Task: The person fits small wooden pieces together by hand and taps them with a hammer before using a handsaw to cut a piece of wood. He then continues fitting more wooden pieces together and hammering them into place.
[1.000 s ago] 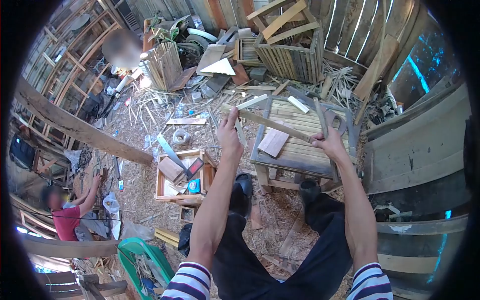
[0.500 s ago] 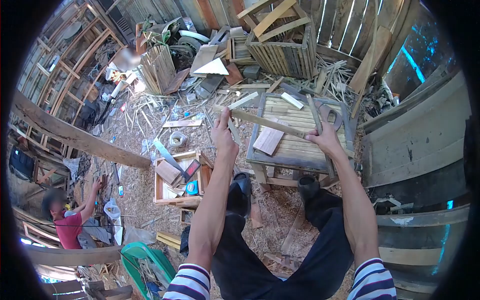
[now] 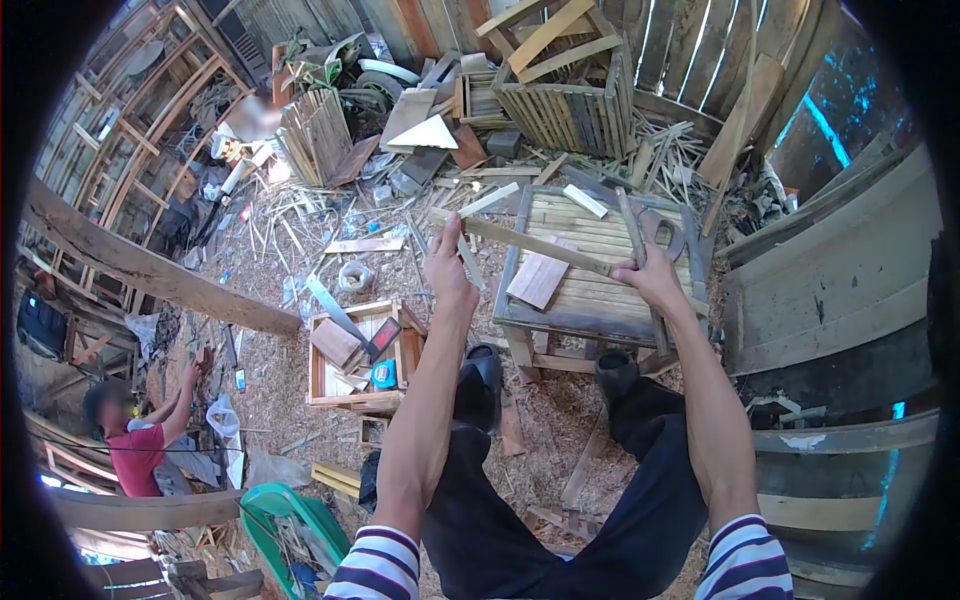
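A long thin wooden strip [image 3: 540,246] is stretched between my two hands above a slatted bamboo-topped table. My left hand [image 3: 449,264] is closed around its left end, thumb up. My right hand [image 3: 652,279] pinches the other end. A dark narrow stick [image 3: 632,228] passes by the right hand, its lower part running behind the wrist. Beyond that hand, a saw's handle [image 3: 667,233] lies on the tabletop [image 3: 610,308]. A flat wooden block [image 3: 538,279] rests there below the strip. Pale strips [image 3: 490,199] show right behind my left hand.
Left of my legs, an open wooden box [image 3: 317,390] holds a blue tape measure [image 3: 384,375] and wood pieces, with a handsaw [image 3: 338,308] across it. A green plastic chair [image 3: 262,520] stands lower left. A person [image 3: 140,455] sits at far left. Scraps litter the floor.
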Available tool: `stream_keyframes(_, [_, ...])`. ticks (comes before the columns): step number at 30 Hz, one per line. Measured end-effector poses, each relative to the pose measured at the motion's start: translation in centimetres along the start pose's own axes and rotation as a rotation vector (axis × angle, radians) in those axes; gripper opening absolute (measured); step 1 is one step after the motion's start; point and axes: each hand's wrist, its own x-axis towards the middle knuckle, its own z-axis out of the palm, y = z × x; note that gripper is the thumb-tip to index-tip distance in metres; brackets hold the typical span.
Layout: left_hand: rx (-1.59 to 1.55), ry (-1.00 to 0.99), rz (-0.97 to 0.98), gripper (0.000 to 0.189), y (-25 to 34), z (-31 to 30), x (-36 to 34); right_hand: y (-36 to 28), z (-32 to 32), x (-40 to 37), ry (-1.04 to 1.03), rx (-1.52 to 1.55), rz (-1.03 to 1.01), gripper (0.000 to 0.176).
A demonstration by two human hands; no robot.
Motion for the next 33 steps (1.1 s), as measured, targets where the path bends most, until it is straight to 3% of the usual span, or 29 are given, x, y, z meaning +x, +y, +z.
stream_keyframes(33, [0.000, 0.026, 0.081, 0.033, -0.6, 0.2, 0.4, 0.5, 0.2, 0.2, -0.001, -0.031, -0.010, 0.045])
